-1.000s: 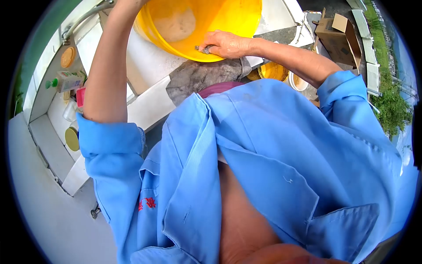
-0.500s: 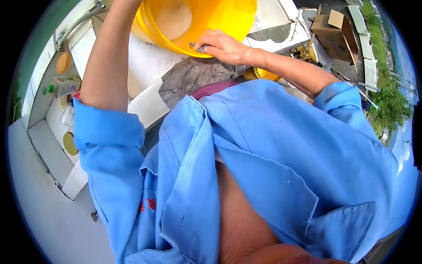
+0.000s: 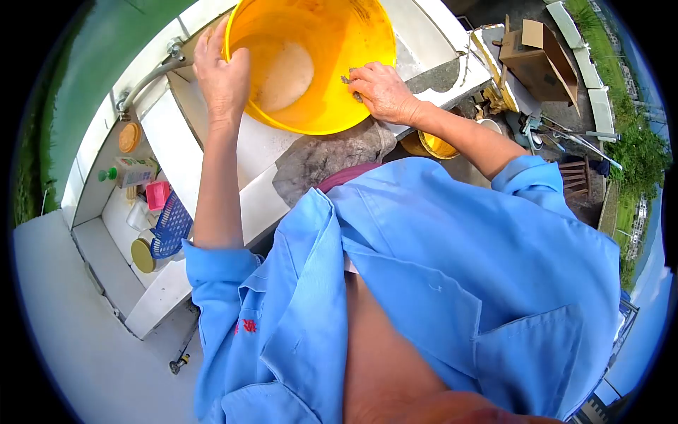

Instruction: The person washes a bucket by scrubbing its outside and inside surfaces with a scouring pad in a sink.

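Note:
A large yellow bucket (image 3: pixel 342 42) lies tilted with its mouth toward me, its pale bottom visible inside. My left hand (image 3: pixel 224 78) grips the rim on the left, thumb to the inside and fingers around the outer edge. Within the mouth, near the right side, my right hand (image 3: pixel 385 93) is closed around a small dark grey scourer (image 3: pixel 357 96), which looks like steel wool. Only bits of it show past the fingers. Beneath the bucket's near rim, a wet-looking grey cloth (image 3: pixel 332 161) hangs over the edge of the white sink (image 3: pixel 263 194).
At left, a green-capped bottle (image 3: pixel 134 172), a pink container (image 3: pixel 157 194), a blue basket (image 3: pixel 171 226) and a gold-lidded jar (image 3: pixel 143 255) stand on a ledge. A tap (image 3: pixel 152 81) is behind them. Cardboard box (image 3: pixel 540 63) and another yellow bucket (image 3: pixel 438 145) are at right.
My left hand, out of view before, now shows on the bucket's rim. The bucket's mouth has turned more toward me. My right hand has moved from the near rim to the inner right wall.

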Tool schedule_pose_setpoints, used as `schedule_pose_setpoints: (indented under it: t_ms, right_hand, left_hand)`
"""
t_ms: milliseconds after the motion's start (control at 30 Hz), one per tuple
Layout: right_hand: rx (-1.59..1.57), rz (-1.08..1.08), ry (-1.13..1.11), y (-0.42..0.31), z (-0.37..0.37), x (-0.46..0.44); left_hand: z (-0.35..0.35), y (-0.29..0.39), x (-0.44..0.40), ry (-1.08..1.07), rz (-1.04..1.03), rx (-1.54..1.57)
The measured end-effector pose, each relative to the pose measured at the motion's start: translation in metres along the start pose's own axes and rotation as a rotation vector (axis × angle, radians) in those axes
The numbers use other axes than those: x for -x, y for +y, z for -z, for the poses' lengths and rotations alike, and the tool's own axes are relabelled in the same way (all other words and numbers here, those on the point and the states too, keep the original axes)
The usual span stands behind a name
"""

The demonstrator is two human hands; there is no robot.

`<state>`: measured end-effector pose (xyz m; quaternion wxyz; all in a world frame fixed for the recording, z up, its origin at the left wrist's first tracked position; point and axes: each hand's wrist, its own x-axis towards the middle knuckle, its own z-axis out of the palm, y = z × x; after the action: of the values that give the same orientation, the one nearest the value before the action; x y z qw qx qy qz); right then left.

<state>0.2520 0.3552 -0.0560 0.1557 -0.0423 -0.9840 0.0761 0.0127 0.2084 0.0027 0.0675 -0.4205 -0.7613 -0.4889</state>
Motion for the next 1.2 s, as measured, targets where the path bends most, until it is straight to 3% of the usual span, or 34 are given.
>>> schedule_pose_setpoints:
  t_ms: [133, 200, 267, 300, 367, 467, 500, 533, 600, 733, 867, 967, 1033, 1133, 1200]
  right_hand:
    - [-0.137, -0.183, 0.058, -0.025, -0.003, -0.011]
    - [-0.98, -0.53, -0.047, -0.05, 0.006, -0.042]
    - [-0.802, -0.257, 0.185, -0.08, 0.011, -0.07]
    - [-0.822, -0.257, 0.177, -0.084, 0.008, -0.082]
    - [-0.47, -0.161, 0.367, -0.081, 0.003, -0.107]
    - [-0.554, -0.18, 0.317, -0.097, 0.034, -0.113]
    - [-0.512, -0.092, 0.449, -0.091, 0.022, -0.115]
    - [-0.501, -0.095, 0.456, -0.085, 0.017, -0.11]
    - [-0.145, -0.056, 0.214, -0.071, 0.006, -0.095]
    - [-0.054, 0.243, 0.211, -0.001, 0.01, -0.049]
    - [-0.082, 0.247, 0.112, 0.013, 0.02, -0.051]
    - [-0.215, -0.071, 0.086, -0.037, 0.014, -0.077]
    - [-0.23, -0.225, 0.316, -0.059, 0.01, -0.116]
    - [-0.343, -0.354, 0.233, -0.065, 0.012, -0.14]
    - [-0.2, -0.213, 0.231, -0.061, 0.005, -0.121]
  left_hand:
    - [0.001, 0.015, 0.059, 0.15, 0.165, 0.248]
    - [-0.008, 0.009, 0.043, 0.211, 0.173, 0.245]
    - [-0.026, -0.009, 0.012, 0.287, 0.18, 0.351]
    - [-0.033, -0.018, -0.003, 0.308, 0.193, 0.456]
    - [-0.034, -0.021, -0.022, 0.338, 0.235, 0.529]
    - [-0.046, -0.027, -0.042, 0.316, 0.367, 0.703]
    - [-0.048, -0.031, -0.047, 0.308, 0.397, 0.731]
    - [-0.046, -0.032, -0.052, 0.296, 0.425, 0.752]
    - [-0.04, -0.036, -0.062, 0.276, 0.451, 0.778]
    - [-0.037, -0.037, -0.081, 0.26, 0.46, 0.778]
    - [-0.057, -0.032, -0.093, 0.285, 0.466, 0.743]
    - [-0.071, -0.022, -0.099, 0.302, 0.472, 0.711]
    - [-0.079, -0.021, -0.103, 0.295, 0.474, 0.695]
    - [-0.071, -0.021, -0.109, 0.259, 0.492, 0.703]
    - [-0.055, -0.023, -0.11, 0.227, 0.504, 0.718]
